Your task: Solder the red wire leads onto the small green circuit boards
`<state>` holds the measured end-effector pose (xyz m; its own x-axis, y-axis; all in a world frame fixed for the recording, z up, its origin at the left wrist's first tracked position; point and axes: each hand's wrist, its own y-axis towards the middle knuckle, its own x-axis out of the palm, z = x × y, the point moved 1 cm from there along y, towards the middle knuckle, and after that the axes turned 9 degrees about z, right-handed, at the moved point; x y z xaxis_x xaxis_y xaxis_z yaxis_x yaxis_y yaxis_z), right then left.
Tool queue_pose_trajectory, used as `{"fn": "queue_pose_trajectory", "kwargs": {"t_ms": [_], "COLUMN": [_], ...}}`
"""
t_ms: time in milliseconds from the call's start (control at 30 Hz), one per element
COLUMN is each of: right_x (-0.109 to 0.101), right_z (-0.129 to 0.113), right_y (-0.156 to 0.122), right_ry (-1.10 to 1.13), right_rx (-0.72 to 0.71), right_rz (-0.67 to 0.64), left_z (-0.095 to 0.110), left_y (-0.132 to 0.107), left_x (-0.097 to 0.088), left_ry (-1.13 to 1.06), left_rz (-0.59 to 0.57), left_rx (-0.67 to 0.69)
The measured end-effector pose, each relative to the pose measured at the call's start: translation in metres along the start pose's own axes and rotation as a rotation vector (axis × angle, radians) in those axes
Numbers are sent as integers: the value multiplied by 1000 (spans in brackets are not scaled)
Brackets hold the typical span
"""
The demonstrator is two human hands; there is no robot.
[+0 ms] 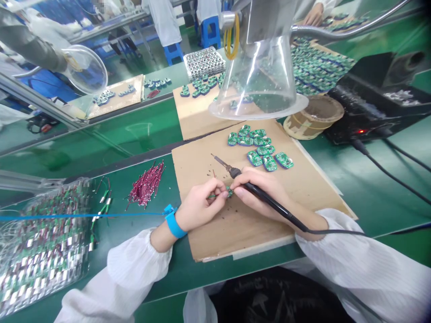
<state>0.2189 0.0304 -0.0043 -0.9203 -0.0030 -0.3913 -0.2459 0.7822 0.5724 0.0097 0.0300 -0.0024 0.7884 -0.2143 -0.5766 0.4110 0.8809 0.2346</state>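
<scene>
My right hand [261,190] is closed round a soldering iron [269,199]. The iron's bare tip points up and left, above the brown board, and its black cable trails over my right sleeve. My left hand [204,202], wearing a blue wrist strap [174,223], pinches a small green circuit board [230,192] between thumb and forefinger. My right fingertips meet that board from the other side, and the fingers cover most of it. A short red wire [214,173] shows just above my left fingers. Beyond my hands, several green circuit boards [264,150] lie grouped.
Under my hands is a brown board [202,242]. To the left are a pile of red wires [147,185] and plastic trays of wired parts [43,242]. A clear fume hood [259,76] hangs ahead. A round tub [313,116] and a black soldering station [363,103] stand right.
</scene>
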Motion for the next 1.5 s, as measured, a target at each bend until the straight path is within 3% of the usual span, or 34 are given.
{"fn": "queue_pose_trajectory", "kwargs": {"t_ms": [633,700,800,900,1033,1133,1267,1500], "right_x": [0,-1,-3,-6,-8,-12,-21,-44], "right_z": [-1,0,1,2,9,15,16,12], "right_y": [-1,-2,-1,0,-4,-9,-13,-15], "right_ry": [42,36,-17,-66,-43,120,290,167], "right_rx": [-11,-19,-14,19,125,283,363,422], "right_rz": [-101,-63,105,220,199,220,281,270], "left_z": [0,0,1,2,1,-3,-5,2], "left_y": [1,1,0,0,-1,-2,-1,-3], "left_x": [0,0,0,0,-3,-5,-7,-3], "left_ry": [0,-2,-9,-22,-22,0,34,9], "left_rz": [-30,-28,-13,-1,5,-4,9,13], "left_rx": [20,13,-7,-22,-37,-66,-65,-110]}}
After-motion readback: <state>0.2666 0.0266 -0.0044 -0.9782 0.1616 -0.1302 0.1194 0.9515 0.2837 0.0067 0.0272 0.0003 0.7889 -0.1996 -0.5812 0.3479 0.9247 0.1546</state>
